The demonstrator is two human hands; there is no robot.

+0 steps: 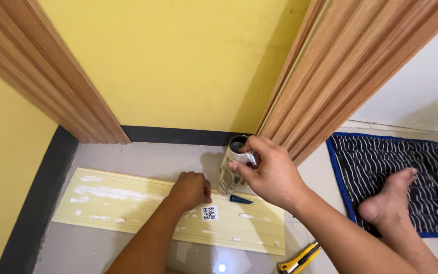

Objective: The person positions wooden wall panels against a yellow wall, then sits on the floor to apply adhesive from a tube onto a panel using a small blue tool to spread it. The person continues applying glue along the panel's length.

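Right hand (272, 172): fingers curled round top of adhesive tube (230, 165), thumb and forefinger pinching its foil rim. Tube stands near-upright on pale yellow panel (128, 203), long axis vertical, open end up, tilted slightly far. Left hand (191, 189): closed fist pressing on panel, just left of tube. Blue nozzle cap (241, 200) lies beside tube base, tip pointing right.

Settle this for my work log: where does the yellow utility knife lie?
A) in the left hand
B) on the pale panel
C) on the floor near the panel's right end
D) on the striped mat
C: the yellow utility knife lies on the floor, just off the right end of the pale panel.
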